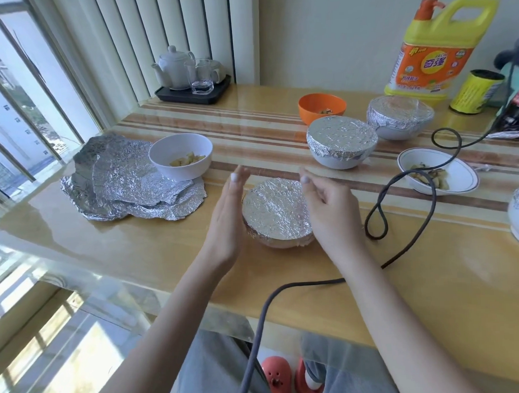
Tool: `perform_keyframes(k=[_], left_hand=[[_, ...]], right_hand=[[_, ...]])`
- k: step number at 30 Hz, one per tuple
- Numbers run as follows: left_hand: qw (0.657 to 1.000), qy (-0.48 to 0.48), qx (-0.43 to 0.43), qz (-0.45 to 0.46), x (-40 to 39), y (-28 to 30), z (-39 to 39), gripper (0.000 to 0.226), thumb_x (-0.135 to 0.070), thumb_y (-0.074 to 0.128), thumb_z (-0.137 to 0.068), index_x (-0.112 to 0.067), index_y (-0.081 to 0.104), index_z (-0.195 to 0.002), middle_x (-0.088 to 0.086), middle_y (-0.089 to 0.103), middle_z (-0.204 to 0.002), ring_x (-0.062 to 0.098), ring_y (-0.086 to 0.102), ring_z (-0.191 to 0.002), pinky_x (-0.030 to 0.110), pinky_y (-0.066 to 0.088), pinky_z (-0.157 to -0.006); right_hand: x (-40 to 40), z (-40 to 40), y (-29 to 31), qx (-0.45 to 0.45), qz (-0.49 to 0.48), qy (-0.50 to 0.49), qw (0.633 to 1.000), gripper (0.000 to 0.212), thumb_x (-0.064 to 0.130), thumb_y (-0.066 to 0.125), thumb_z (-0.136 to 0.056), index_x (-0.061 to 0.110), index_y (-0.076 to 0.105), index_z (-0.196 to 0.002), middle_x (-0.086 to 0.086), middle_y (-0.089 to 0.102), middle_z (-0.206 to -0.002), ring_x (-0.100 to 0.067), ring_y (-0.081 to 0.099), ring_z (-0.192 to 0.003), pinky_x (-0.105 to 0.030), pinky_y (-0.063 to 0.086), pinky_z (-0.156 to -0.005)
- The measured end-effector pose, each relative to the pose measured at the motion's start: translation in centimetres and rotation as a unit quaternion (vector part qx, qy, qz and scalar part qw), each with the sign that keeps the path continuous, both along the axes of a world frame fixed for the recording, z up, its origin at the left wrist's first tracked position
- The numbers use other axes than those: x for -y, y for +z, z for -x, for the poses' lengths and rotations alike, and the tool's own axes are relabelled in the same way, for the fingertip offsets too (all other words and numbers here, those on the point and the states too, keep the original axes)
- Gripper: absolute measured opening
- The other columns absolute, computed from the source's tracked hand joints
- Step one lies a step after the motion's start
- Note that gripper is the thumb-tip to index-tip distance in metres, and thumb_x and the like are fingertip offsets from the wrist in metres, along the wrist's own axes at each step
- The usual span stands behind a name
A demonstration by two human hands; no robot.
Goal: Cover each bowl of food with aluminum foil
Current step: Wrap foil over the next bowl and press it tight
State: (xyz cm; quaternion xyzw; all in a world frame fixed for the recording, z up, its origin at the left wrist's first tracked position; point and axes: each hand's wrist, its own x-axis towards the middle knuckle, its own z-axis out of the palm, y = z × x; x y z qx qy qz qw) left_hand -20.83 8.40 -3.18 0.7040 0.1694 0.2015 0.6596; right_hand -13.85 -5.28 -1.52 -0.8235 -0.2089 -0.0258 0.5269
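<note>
Flanking the foil-covered bowl (278, 214) at the near middle of the worktop (136, 247), we keep our left hand (228, 215) and right hand (329, 211) flat-fingered beside it, gripping nothing; spare foil sheets (128, 183) lie left under an uncovered white bowl (181, 155)

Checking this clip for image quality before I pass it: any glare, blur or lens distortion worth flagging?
Head view: daylight from the window at left puts soft glare on the glossy table; the left hand and right hand have motion-blurred fingertips beside the foil-covered bowl; wide-angle distortion bends the window bars and table edge; the spare foil sheets glint but stay readable.
</note>
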Motion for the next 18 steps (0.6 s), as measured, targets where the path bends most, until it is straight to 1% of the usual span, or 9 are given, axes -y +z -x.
perform_keyframes(k=[2,4,5,7,9,12,15,17,18], left_hand=[[1.000,0.004,-0.009,-0.028,0.9,0.0,-0.1,0.066,-0.073,0.022,-0.090,-0.035,0.040,-0.141,-0.020,0.052,-0.135,-0.005,0.040,-0.131,0.030,0.026,-0.117],[0.997,0.029,-0.009,-0.067,1.5,0.0,0.0,0.064,-0.059,0.019,-0.092,-0.028,0.043,-0.142,-0.015,0.051,-0.133,-0.006,0.040,-0.125,0.008,0.027,-0.105],[0.996,0.040,-0.010,-0.078,1.7,0.1,0.1,0.060,-0.053,0.019,-0.095,-0.026,0.044,-0.142,-0.013,0.050,-0.133,-0.006,0.040,-0.124,0.000,0.027,-0.098],[0.995,0.051,-0.012,-0.085,1.8,0.1,0.0,0.050,-0.043,0.020,-0.102,-0.025,0.045,-0.141,-0.015,0.050,-0.130,-0.008,0.043,-0.121,-0.004,0.027,-0.090],[0.995,0.056,-0.012,-0.079,1.9,0.0,-0.1,0.046,-0.041,0.020,-0.104,-0.027,0.046,-0.139,-0.018,0.052,-0.128,-0.013,0.045,-0.115,-0.002,0.028,-0.092],[0.996,0.061,-0.006,-0.069,2.3,-0.2,0.1,0.063,-0.053,0.016,-0.096,-0.022,0.040,-0.146,-0.006,0.045,-0.147,0.002,0.037,-0.134,0.018,0.028,-0.109],[0.995,0.060,0.002,-0.074,3.0,-0.5,0.5,0.072,-0.061,0.013,-0.095,-0.019,0.032,-0.150,-0.003,0.038,-0.153,0.006,0.030,-0.141,0.023,0.022,-0.114],[0.997,0.048,-0.023,-0.064,3.3,-1.1,0.8,0.082,-0.070,0.013,-0.088,-0.022,0.025,-0.153,-0.005,0.033,-0.156,0.005,0.027,-0.143,0.031,0.020,-0.120],[0.998,0.040,-0.034,-0.044,3.2,-1.3,0.9,0.090,-0.079,0.014,-0.082,-0.024,0.022,-0.154,-0.007,0.031,-0.157,0.005,0.026,-0.144,0.035,0.019,-0.121]], right_hand=[[-0.4,-0.1,-0.4,0.015,0.004,-0.005,1.000,0.031,0.023,0.048,-0.101,0.016,0.063,-0.127,0.011,0.064,-0.089,0.005,0.054,-0.069,-0.004,0.039,-0.064],[-0.4,-0.3,-0.7,0.016,-0.012,-0.031,0.999,0.029,0.020,0.048,-0.101,0.015,0.066,-0.122,0.007,0.070,-0.103,0.001,0.061,-0.083,-0.006,0.040,-0.070],[-0.5,-0.4,-0.9,0.007,-0.022,-0.046,0.999,0.028,0.019,0.047,-0.101,0.014,0.068,-0.120,0.007,0.071,-0.102,0.000,0.060,-0.080,-0.008,0.040,-0.070],[-0.8,-0.4,-1.2,-0.032,-0.055,-0.065,0.996,0.028,0.018,0.046,-0.101,0.015,0.069,-0.117,0.007,0.071,-0.106,-0.001,0.059,-0.086,-0.012,0.041,-0.075],[-1.1,-0.5,-1.5,-0.092,-0.099,-0.082,0.987,0.028,0.018,0.046,-0.101,0.015,0.068,-0.118,0.008,0.069,-0.111,-0.003,0.059,-0.099,-0.017,0.043,-0.084],[-1.2,-0.6,-1.2,-0.157,-0.145,-0.097,0.972,0.029,0.018,0.046,-0.101,0.014,0.068,-0.119,0.009,0.071,-0.095,-0.008,0.064,-0.087,-0.013,0.049,-0.078],[-1.3,-0.8,-0.5,-0.206,-0.150,-0.082,0.963,0.027,0.017,0.046,-0.101,0.014,0.069,-0.117,-0.017,0.067,-0.113,-0.031,0.052,-0.108,-0.030,0.044,-0.088],[-1.1,-1.4,0.2,-0.233,-0.118,-0.049,0.964,0.026,0.019,0.046,-0.102,0.016,0.069,-0.115,-0.010,0.068,-0.117,-0.030,0.055,-0.114,-0.032,0.048,-0.092],[-0.8,-1.8,0.4,-0.247,-0.111,-0.029,0.962,0.026,0.021,0.045,-0.102,0.016,0.068,-0.114,-0.001,0.071,-0.113,-0.023,0.058,-0.116,-0.029,0.048,-0.096]])
